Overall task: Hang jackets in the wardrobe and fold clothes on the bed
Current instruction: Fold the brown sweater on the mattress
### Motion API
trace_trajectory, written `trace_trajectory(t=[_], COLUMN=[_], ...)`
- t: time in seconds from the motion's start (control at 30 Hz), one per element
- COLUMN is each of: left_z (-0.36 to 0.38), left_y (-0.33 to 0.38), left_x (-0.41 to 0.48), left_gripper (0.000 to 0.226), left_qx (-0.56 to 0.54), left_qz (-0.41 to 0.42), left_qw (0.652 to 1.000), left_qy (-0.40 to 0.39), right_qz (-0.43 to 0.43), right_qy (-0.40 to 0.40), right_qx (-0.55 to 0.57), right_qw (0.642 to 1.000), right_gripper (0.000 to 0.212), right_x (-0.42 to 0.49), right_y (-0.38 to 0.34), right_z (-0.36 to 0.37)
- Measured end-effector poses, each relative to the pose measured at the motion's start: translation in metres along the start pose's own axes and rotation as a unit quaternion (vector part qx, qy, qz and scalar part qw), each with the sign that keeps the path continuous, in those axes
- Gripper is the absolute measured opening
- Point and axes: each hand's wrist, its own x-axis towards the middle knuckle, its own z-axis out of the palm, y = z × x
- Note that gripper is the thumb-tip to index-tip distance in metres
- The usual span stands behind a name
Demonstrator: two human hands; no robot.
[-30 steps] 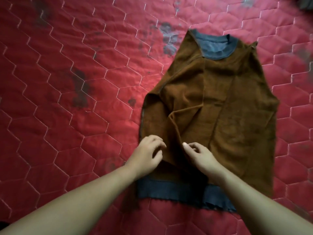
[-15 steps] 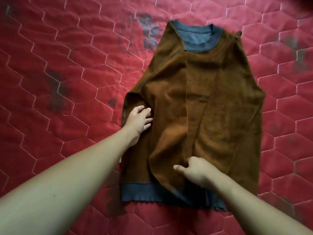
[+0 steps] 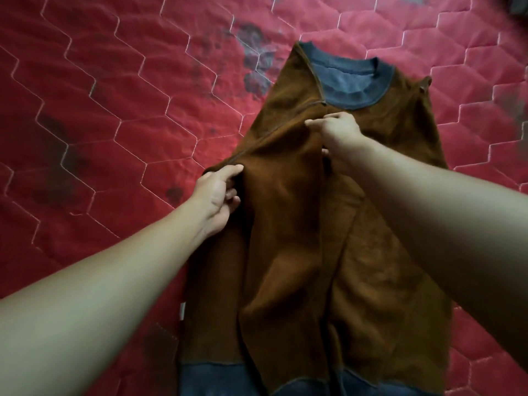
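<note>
A brown sweater with a blue-grey collar and a blue-grey hem band lies spread on the red quilted bed, its left sleeve folded in over the body. My left hand pinches the folded edge at the sweater's left side. My right hand grips the cloth just below the collar, fingers curled into a fold.
The red quilt has a stitched hexagon pattern and dark stains, with a large grey patch beside the collar. A dark object shows at the top right corner. Open quilt stretches to the left of the sweater.
My right hand has moved from the lower part of the sweater up to just under the collar. My left hand stays at the left edge and now pinches the fold. The view has come closer.
</note>
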Motion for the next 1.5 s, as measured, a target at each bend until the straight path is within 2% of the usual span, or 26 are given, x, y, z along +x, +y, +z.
trace_trajectory(t=[0.1, 0.2, 0.27, 0.37, 0.4, 0.5, 0.6, 0.67, 0.77, 0.83, 0.87, 0.93, 0.97, 1.0, 1.03, 1.07, 1.1, 1.17, 1.23, 1.3, 1.33, 1.37, 1.4, 1.5], left_z=[-0.012, -0.011, -0.011, -0.024, -0.031, -0.049, -0.058, -0.06, -0.054, -0.046, -0.043, -0.039, -0.038, -0.037, -0.037, -0.038, -0.04, -0.039, -0.032, -0.029, -0.032, -0.037, -0.041, -0.041], left_y=[0.007, 0.011, 0.01, 0.017, 0.021, 0.03, 0.036, 0.039, 0.04, 0.043, 0.044, 0.043, 0.04, 0.036, 0.031, 0.026, 0.023, 0.015, 0.004, -0.013, -0.019, -0.024, -0.026, -0.025], left_x=[0.0, -0.003, 0.001, 0.012, 0.014, 0.017, 0.018, 0.018, 0.017, 0.017, 0.018, 0.021, 0.023, 0.024, 0.024, 0.022, 0.018, 0.012, 0.011, 0.019, 0.025, 0.031, 0.037, 0.039], left_gripper=[0.014, 0.004, 0.016, 0.029, 0.034, 0.036, 0.029, 0.028, 0.031, 0.033, 0.036, 0.041, 0.042, 0.042, 0.041, 0.042, 0.045, 0.055, 0.06, 0.062, 0.062, 0.063, 0.063, 0.065], left_qx=[-0.056, -0.105, -0.114, -0.135, -0.146, -0.102, -0.021, 0.019, 0.084, 0.047, 0.001, -0.061, -0.04, 0.023, 0.113, 0.206, 0.292, 0.425, 0.548, 0.669, 0.714, 0.745, 0.766, 0.796], left_qz=[-0.039, -0.039, -0.022, 0.013, 0.025, 0.076, 0.11, 0.102, 0.078, 0.087, 0.094, 0.104, 0.119, 0.146, 0.184, 0.231, 0.286, 0.422, 0.514, 0.52, 0.506, 0.488, 0.469, 0.425], left_qw=[0.997, 0.992, 0.993, 0.986, 0.983, 0.989, 0.993, 0.994, 0.993, 0.995, 0.996, 0.993, 0.991, 0.987, 0.973, 0.943, 0.899, 0.78, 0.649, 0.53, 0.484, 0.454, 0.439, 0.431], left_qy=[-0.032, -0.053, -0.018, 0.095, 0.109, 0.074, 0.043, 0.018, -0.015, -0.021, -0.011, 0.02, 0.037, 0.057, 0.087, 0.125, 0.16, 0.181, 0.121, 0.027, -0.009, -0.028, -0.03, -0.014], right_qz=[0.017, -0.009, -0.045, -0.093, -0.105, -0.115, -0.114, -0.116, -0.159, -0.227, -0.289, -0.398, -0.422, -0.428, -0.43, -0.437, -0.444, -0.449, -0.421, -0.377, -0.36, -0.353, -0.352, -0.352], right_qy=[-0.003, -0.032, -0.035, -0.03, -0.041, -0.072, -0.054, -0.049, -0.099, -0.096, -0.077, -0.027, -0.017, -0.016, -0.015, -0.015, -0.016, -0.024, -0.038, -0.042, -0.04, -0.039, -0.04, -0.054], right_qx=[0.026, 0.022, 0.016, -0.029, -0.04, -0.076, -0.095, -0.093, -0.162, -0.226, -0.284, -0.44, -0.492, -0.522, -0.542, -0.556, -0.57, -0.59, -0.604, -0.619, -0.625, -0.625, -0.619, -0.613], right_qw=[1.0, 0.999, 0.998, 0.995, 0.993, 0.988, 0.987, 0.988, 0.969, 0.942, 0.911, 0.804, 0.762, 0.738, 0.722, 0.707, 0.691, 0.67, 0.675, 0.687, 0.691, 0.695, 0.701, 0.706], right_gripper=[0.028, 0.015, 0.012, 0.016, 0.016, 0.018, 0.034, 0.046, 0.073, 0.071, 0.064, 0.056, 0.057, 0.059, 0.059, 0.06, 0.061, 0.064, 0.069, 0.073, 0.074, 0.074, 0.074, 0.076], right_x=[0.017, 0.029, 0.034, 0.042, 0.046, 0.055, 0.062, 0.063, 0.053, 0.042, 0.04, 0.032, 0.028, 0.023, 0.015, 0.006, -0.005, -0.035, -0.07, -0.095, -0.103, -0.109, -0.112, -0.124], right_y=[-0.018, -0.039, -0.055, -0.08, -0.086, -0.098, -0.101, -0.102, -0.097, -0.092, -0.088, -0.075, -0.065, -0.052, -0.036, -0.017, 0.006, 0.057, 0.109, 0.146, 0.158, 0.164, 0.167, 0.175], right_z=[0.014, 0.037, 0.057, 0.087, 0.097, 0.12, 0.133, 0.136, 0.127, 0.117, 0.113, 0.101, 0.096, 0.09, 0.083, 0.075, 0.067, 0.052, 0.038, 0.033, 0.032, 0.033, 0.034, 0.032])
